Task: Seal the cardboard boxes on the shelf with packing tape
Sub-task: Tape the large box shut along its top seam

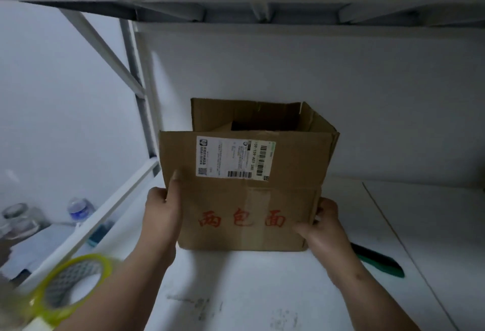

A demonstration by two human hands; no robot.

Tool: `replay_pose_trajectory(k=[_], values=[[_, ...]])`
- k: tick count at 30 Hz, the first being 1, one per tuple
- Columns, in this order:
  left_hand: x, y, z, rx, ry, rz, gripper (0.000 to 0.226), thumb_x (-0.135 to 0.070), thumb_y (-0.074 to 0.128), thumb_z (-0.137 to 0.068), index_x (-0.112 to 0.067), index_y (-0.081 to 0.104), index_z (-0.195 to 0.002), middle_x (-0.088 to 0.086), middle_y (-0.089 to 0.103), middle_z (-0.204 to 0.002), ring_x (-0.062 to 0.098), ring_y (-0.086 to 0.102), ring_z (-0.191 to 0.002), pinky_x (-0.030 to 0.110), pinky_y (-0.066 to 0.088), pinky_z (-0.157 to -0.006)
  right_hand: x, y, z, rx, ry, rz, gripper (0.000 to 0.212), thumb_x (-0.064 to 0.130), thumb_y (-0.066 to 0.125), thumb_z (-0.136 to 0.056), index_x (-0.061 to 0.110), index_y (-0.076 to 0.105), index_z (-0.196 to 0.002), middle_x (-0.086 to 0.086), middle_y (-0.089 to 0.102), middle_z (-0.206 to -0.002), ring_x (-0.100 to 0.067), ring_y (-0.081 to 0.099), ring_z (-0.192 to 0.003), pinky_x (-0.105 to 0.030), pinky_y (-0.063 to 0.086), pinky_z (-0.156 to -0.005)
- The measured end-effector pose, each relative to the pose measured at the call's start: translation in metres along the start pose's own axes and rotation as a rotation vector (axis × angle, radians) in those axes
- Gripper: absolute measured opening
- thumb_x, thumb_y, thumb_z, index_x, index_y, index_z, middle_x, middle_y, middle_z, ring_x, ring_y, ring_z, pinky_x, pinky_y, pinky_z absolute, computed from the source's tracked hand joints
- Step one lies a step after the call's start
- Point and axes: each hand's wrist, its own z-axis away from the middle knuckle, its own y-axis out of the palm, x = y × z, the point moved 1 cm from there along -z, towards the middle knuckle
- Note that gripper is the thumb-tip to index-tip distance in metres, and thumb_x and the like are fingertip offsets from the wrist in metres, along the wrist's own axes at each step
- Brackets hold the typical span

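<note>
Head view: blurred tape roll (74, 282), cropped at the corner.

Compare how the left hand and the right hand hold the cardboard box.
The left hand grips the cardboard box's left edge, thumb pointing up the front face. The right hand grips the right front corner lower down, fingers wrapping round it. Both hold the open-topped box on the white shelf.
</note>
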Motion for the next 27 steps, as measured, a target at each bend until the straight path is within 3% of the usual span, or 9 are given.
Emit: replay_pose_trajectory(k=[4, 8, 11, 13, 15, 19, 22, 24, 27], values=[[0.002, -0.043, 0.017, 0.108, 0.057, -0.123, 0.048, -0.076, 0.033, -0.08, -0.029, 0.042, -0.085, -0.008, 0.051, -0.088, 0.004, 0.048, -0.077, 0.023, 0.036, -0.062, 0.0, 0.018, 0.049, -0.112, -0.005, -0.068, 0.047, -0.001, 0.064, -0.088, 0.025, 0.039, -0.118, 0.007, 0.058, -0.103, -0.009, 0.059, -0.091, -0.027, 0.048, -0.069], [0.011, -0.08, 0.033, 0.253, 0.299, -0.291, 0.052, -0.087, 0.031, -0.076, -0.044, 0.045, -0.102, -0.016, 0.059, -0.103, 0.002, 0.058, -0.093, 0.023, 0.043, -0.068, -0.007, 0.025, 0.092, -0.222, 0.016, -0.039, 0.046, -0.004, 0.057, -0.087, 0.035, 0.043, -0.107, 0.007, 0.061, -0.106, -0.014, 0.06, -0.097, -0.035, 0.049, -0.084], [0.014, -0.099, 0.044, 0.405, 0.422, -0.4, 0.052, -0.083, 0.043, -0.077, -0.054, 0.045, -0.12, -0.018, 0.059, -0.114, 0.002, 0.061, -0.099, 0.03, 0.052, -0.079, -0.004, 0.023, 0.122, -0.28, 0.039, -0.023, 0.052, -0.004, 0.056, -0.088, 0.03, 0.04, -0.124, 0.008, 0.061, -0.107, -0.016, 0.06, -0.1, -0.039, 0.048, -0.093], [0.011, -0.107, 0.057, 0.454, 0.436, -0.488, 0.051, -0.085, 0.04, -0.076, -0.053, 0.051, -0.115, -0.013, 0.054, -0.109, 0.002, 0.061, -0.091, 0.025, 0.051, -0.078, -0.002, 0.019, 0.137, -0.291, 0.05, -0.007, 0.056, -0.001, 0.057, -0.088, 0.029, 0.04, -0.131, 0.006, 0.062, -0.112, -0.02, 0.061, -0.104, -0.042, 0.048, -0.097], [0.007, -0.115, 0.073, 0.453, 0.403, -0.509, 0.043, -0.081, 0.039, -0.071, -0.054, 0.051, -0.102, -0.011, 0.048, -0.105, 0.001, 0.056, -0.086, 0.013, 0.041, -0.07, 0.0, 0.014, 0.15, -0.299, 0.059, 0.021, 0.05, 0.003, 0.059, -0.088, 0.026, 0.045, -0.129, 0.005, 0.063, -0.111, -0.019, 0.061, -0.101, -0.039, 0.05, -0.088], [0.001, -0.131, 0.092, 0.442, 0.256, -0.292, 0.044, -0.073, 0.045, -0.072, -0.047, 0.058, -0.106, -0.01, 0.052, -0.114, 0.001, 0.056, -0.098, 0.015, 0.041, -0.078, 0.008, 0.005, 0.169, -0.321, 0.026, 0.018, 0.032, 0.008, 0.06, -0.09, 0.019, 0.053, -0.119, 0.004, 0.062, -0.101, -0.01, 0.057, -0.089, -0.032, 0.041, -0.069], [-0.002, -0.139, 0.099, 0.503, 0.05, -0.026, 0.044, -0.07, 0.058, -0.076, -0.047, 0.065, -0.113, -0.016, 0.063, -0.122, 0.001, 0.057, -0.114, 0.03, 0.046, -0.096, 0.022, -0.001, 0.174, -0.294, -0.021, -0.03, 0.04, 0.003, 0.059, -0.089, 0.022, 0.051, -0.123, 0.008, 0.062, -0.103, -0.008, 0.057, -0.095, -0.036, 0.043, -0.083], [-0.009, -0.141, 0.102, 0.553, -0.063, 0.128, 0.059, -0.078, 0.056, -0.077, -0.043, 0.064, -0.123, -0.018, 0.062, -0.13, 0.006, 0.049, -0.129, 0.046, 0.037, -0.11, 0.03, -0.004, 0.175, -0.265, -0.081, -0.083, 0.051, -0.001, 0.06, -0.088, 0.031, 0.048, -0.127, 0.01, 0.061, -0.113, -0.009, 0.057, -0.105, -0.036, 0.045, -0.091], [-0.023, -0.139, 0.106, 0.573, -0.212, 0.33, 0.068, -0.072, 0.031, -0.089, -0.026, 0.079, -0.101, -0.008, 0.07, -0.12, 0.009, 0.048, -0.129, 0.053, 0.025, -0.115, 0.042, -0.008, 0.177, -0.202, -0.145, -0.161, 0.053, 0.0, 0.06, -0.091, 0.039, 0.045, -0.124, 0.015, 0.06, -0.111, -0.003, 0.057, -0.103, -0.025, 0.044, -0.078]])
